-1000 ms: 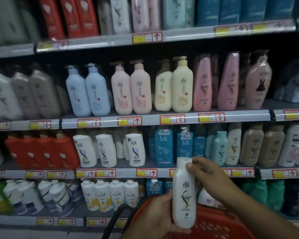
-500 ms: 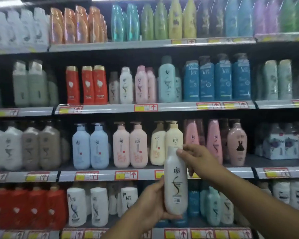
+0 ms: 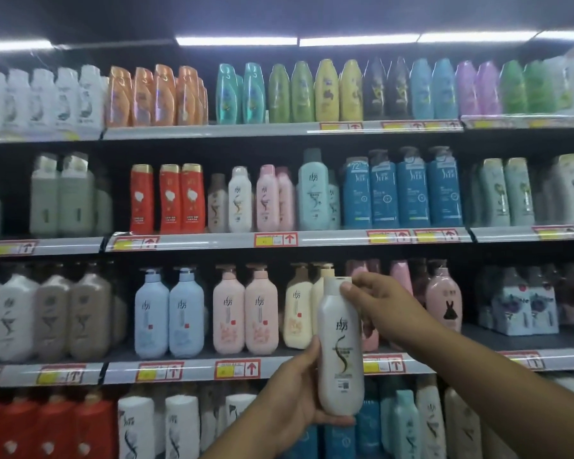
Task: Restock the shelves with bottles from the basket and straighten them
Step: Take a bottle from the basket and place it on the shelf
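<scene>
I hold a white bottle upright in front of the shelves, its label with a dark S-shaped swirl facing me. My left hand cups its lower body from the left and beneath. My right hand pinches it near the cap. A matching white bottle stands on the second shelf between a brown bottle and pink ones. The basket is out of view.
Four shelf levels are packed with upright bottles. Behind my held bottle stand cream pump bottles, with pink pump bottles and blue ones to the left. Price tags line the shelf edges.
My view has swung upward, so the top shelves now show and the red basket has dropped out of sight. Both hands have raised the white bottle to the third shelf's height.
</scene>
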The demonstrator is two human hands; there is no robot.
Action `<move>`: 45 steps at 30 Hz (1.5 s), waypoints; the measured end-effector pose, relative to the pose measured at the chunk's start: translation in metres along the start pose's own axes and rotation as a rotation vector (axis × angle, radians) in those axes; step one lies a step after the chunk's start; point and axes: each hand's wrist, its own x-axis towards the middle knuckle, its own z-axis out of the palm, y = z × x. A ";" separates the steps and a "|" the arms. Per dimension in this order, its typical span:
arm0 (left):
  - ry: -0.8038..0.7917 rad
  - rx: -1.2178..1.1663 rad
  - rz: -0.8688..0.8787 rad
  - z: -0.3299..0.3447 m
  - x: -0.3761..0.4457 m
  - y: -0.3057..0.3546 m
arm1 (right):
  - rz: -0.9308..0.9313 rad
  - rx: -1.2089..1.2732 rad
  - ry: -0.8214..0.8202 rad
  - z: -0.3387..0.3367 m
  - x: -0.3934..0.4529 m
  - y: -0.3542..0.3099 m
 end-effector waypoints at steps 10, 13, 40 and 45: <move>0.144 0.026 0.198 -0.039 -0.010 0.041 | 0.036 0.069 -0.213 0.034 0.030 -0.010; 0.223 0.081 0.246 -0.062 -0.007 0.067 | -0.002 0.069 -0.231 0.049 0.056 -0.022; 0.669 0.864 0.774 -0.211 0.126 0.301 | -0.250 -0.002 -0.015 0.165 0.365 -0.092; 0.740 0.892 0.809 -0.225 0.137 0.287 | -0.279 -0.072 0.017 0.178 0.379 -0.070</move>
